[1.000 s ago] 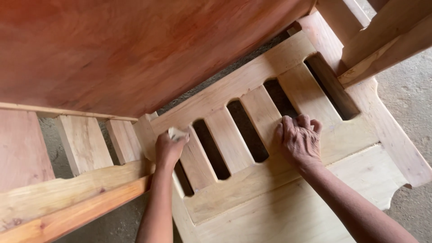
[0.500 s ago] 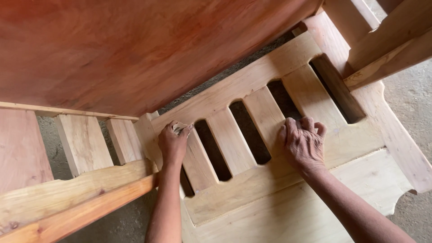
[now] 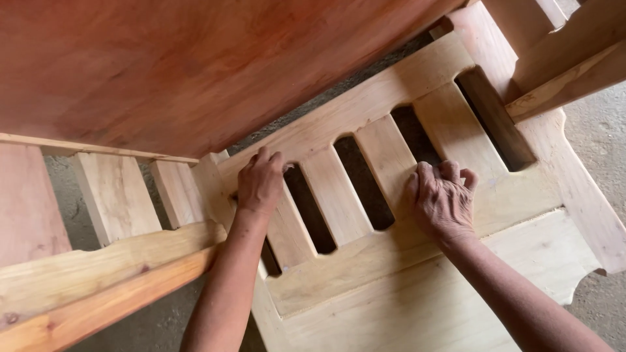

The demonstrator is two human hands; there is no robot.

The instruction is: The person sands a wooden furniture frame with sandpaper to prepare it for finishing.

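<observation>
A pale slatted wooden panel (image 3: 365, 274) lies tilted in front of me, with dark gaps between its upright slats. My left hand (image 3: 259, 184) presses down on the leftmost slat near the top rail (image 3: 365, 107). Its fingers are curled over a small pale sheet, of which only a sliver shows at the fingertips. My right hand (image 3: 442, 199) rests palm down on the lower rail. Its fingers are slightly bent at the foot of a middle slat (image 3: 388, 156), and it holds nothing.
A large reddish-brown board (image 3: 195, 65) overhangs the upper left. Below it is a second slatted frame (image 3: 111, 195) with a reddish rail (image 3: 98, 306). More wooden beams (image 3: 567, 58) cross the top right. Grey concrete floor (image 3: 600, 143) shows at the right.
My left hand has slid up the leftmost slat toward the top rail, and the pale sheet is now mostly hidden under it. My right hand has stayed on the lower rail.
</observation>
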